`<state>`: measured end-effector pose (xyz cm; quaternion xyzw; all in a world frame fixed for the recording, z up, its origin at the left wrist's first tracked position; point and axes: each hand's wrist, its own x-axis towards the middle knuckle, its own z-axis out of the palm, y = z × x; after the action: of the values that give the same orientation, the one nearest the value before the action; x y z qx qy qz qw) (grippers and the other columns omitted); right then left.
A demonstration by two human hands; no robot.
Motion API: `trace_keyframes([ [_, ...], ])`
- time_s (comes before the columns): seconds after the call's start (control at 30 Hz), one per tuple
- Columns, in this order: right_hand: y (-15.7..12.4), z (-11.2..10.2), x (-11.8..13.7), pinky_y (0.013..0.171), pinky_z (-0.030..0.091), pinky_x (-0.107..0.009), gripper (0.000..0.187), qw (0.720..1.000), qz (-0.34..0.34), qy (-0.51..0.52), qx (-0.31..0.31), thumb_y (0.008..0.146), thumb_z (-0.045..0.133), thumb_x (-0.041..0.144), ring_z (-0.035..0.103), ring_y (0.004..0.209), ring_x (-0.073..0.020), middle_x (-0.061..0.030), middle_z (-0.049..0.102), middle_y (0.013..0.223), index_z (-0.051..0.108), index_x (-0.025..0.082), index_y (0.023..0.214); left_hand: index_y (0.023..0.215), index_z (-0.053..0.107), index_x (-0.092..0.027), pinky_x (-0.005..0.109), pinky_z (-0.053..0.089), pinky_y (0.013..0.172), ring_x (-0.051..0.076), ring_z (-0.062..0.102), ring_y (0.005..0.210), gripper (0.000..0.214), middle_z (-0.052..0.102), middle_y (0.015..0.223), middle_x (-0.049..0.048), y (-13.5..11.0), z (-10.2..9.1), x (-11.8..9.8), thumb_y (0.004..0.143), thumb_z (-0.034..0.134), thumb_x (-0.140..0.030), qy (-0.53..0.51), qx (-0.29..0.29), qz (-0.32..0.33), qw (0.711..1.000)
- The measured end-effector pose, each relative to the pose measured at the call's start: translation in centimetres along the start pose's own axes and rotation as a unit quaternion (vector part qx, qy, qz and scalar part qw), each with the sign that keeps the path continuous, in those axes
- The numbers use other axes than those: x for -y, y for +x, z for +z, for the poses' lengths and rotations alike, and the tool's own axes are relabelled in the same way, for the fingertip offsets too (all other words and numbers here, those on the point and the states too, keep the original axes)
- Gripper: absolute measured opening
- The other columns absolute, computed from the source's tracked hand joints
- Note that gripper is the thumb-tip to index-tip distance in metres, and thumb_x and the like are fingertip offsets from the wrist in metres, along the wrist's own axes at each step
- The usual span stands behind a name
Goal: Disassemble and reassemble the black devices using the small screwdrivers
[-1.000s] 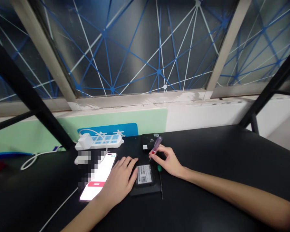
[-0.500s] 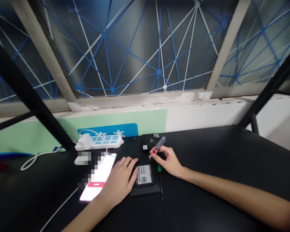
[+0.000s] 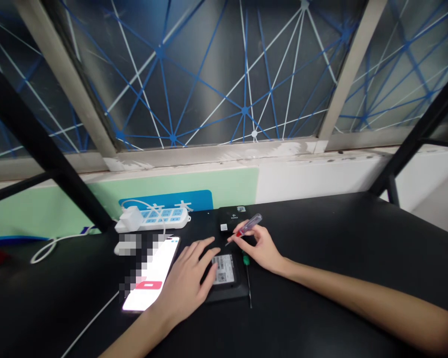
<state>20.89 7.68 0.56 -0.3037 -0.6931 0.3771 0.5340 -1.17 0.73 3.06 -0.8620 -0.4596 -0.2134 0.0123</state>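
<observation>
A flat black device (image 3: 229, 286) with a white label (image 3: 223, 269) lies on the black table (image 3: 321, 278). My left hand (image 3: 188, 281) rests flat on its left part, fingers stretched out. My right hand (image 3: 259, 248) pinches a small screwdriver (image 3: 246, 227) with a clear purple handle; its tip points down-left just above the device's far edge. A green-handled screwdriver (image 3: 247, 276) lies beside the device on the right.
A lit phone (image 3: 153, 278) lies left of my left hand with a white cable. A white power strip (image 3: 157, 218) with a charger sits at the wall. A second black box (image 3: 231, 219) stands behind the device. Black frame posts rise at both sides.
My left hand slid right and forward over the device, now covering part of the label. The purple screwdriver tilted flatter, handle swinging right, tip reaching left.
</observation>
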Motion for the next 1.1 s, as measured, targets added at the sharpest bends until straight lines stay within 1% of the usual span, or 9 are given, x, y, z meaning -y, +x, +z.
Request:
trace_keyframes([
  [0.13, 0.05, 0.00, 0.27, 0.080, 0.058, -0.033, 0.016, 1.000, 0.003, 0.017, 0.011, 0.088, 0.066, 0.033, 0.072, 0.085, -0.0208, -0.0043, 0.065, 0.088, 0.062, 0.018, 0.085, 0.134, 0.052, -0.025, 0.049, 0.041, 0.105, 0.026, 0.046, 0.128, 0.035, 0.049, 0.143, 0.0067, -0.06, -0.12, -0.15, 0.101, 0.042, -0.028, -0.011, 0.018, 0.020, 1.000],
  [0.27, 0.04, 0.04, 0.42, 0.081, 0.059, -0.034, 0.019, 1.000, 0.011, 0.020, 0.018, 0.087, 0.067, 0.037, 0.072, 0.086, -0.0218, -0.0049, 0.064, 0.088, 0.062, 0.019, 0.085, 0.139, 0.049, -0.027, 0.049, 0.042, 0.105, 0.026, 0.048, 0.128, 0.038, 0.052, 0.142, 0.0066, 0.01, -0.23, -0.18, 0.101, 0.042, -0.029, -0.027, 0.027, 0.028, 0.999],
  [0.4, 0.05, 0.10, 0.34, 0.080, 0.060, -0.034, 0.018, 1.000, 0.003, 0.024, 0.018, 0.087, 0.066, 0.036, 0.072, 0.084, -0.0214, -0.0049, 0.064, 0.087, 0.062, 0.019, 0.084, 0.143, 0.045, -0.028, 0.048, 0.042, 0.106, 0.025, 0.050, 0.127, 0.041, 0.054, 0.141, 0.0055, 0.07, -0.30, -0.27, 0.101, 0.042, -0.030, -0.034, 0.039, 0.027, 0.998],
  [0.6, 0.13, 0.14, 0.31, 0.078, 0.060, -0.035, 0.019, 1.000, 0.005, 0.010, 0.017, 0.086, 0.067, 0.037, 0.071, 0.082, -0.0208, -0.0050, 0.065, 0.086, 0.062, 0.019, 0.081, 0.143, 0.045, -0.028, 0.049, 0.042, 0.106, 0.025, 0.051, 0.127, 0.042, 0.054, 0.141, 0.0061, -0.02, -0.32, -0.31, 0.101, 0.041, -0.029, -0.040, 0.031, 0.033, 0.998],
  [0.87, 0.20, 0.08, 0.62, 0.077, 0.057, -0.033, 0.015, 1.000, -0.002, -0.006, 0.019, 0.087, 0.066, 0.032, 0.069, 0.080, -0.0192, -0.0041, 0.065, 0.084, 0.063, 0.019, 0.081, 0.143, 0.044, -0.027, 0.047, 0.041, 0.107, 0.023, 0.051, 0.127, 0.042, 0.055, 0.140, 0.0042, -0.03, -0.42, -0.37, 0.101, 0.043, -0.029, -0.037, 0.042, 0.033, 0.998],
  [0.97, 0.19, 0.03, 0.57, 0.078, 0.056, -0.034, 0.015, 1.000, -0.006, -0.020, 0.011, 0.087, 0.066, 0.032, 0.068, 0.079, -0.0190, -0.0041, 0.066, 0.084, 0.063, 0.019, 0.081, 0.142, 0.046, -0.027, 0.046, 0.042, 0.106, 0.023, 0.052, 0.125, 0.041, 0.056, 0.139, 0.0045, -0.03, -0.26, -0.25, 0.100, 0.044, -0.029, -0.031, 0.032, 0.031, 0.999],
  [1.1, 0.07, -0.19, 0.36, 0.079, 0.054, -0.035, 0.014, 1.000, -0.002, -0.028, 0.006, 0.087, 0.065, 0.031, 0.067, 0.078, -0.0188, -0.0039, 0.066, 0.083, 0.061, 0.019, 0.081, 0.138, 0.049, -0.026, 0.049, 0.041, 0.106, 0.025, 0.054, 0.122, 0.038, 0.057, 0.137, 0.0061, -0.15, 0.22, 0.12, 0.100, 0.043, -0.029, -0.013, 0.009, 0.003, 1.000],
])
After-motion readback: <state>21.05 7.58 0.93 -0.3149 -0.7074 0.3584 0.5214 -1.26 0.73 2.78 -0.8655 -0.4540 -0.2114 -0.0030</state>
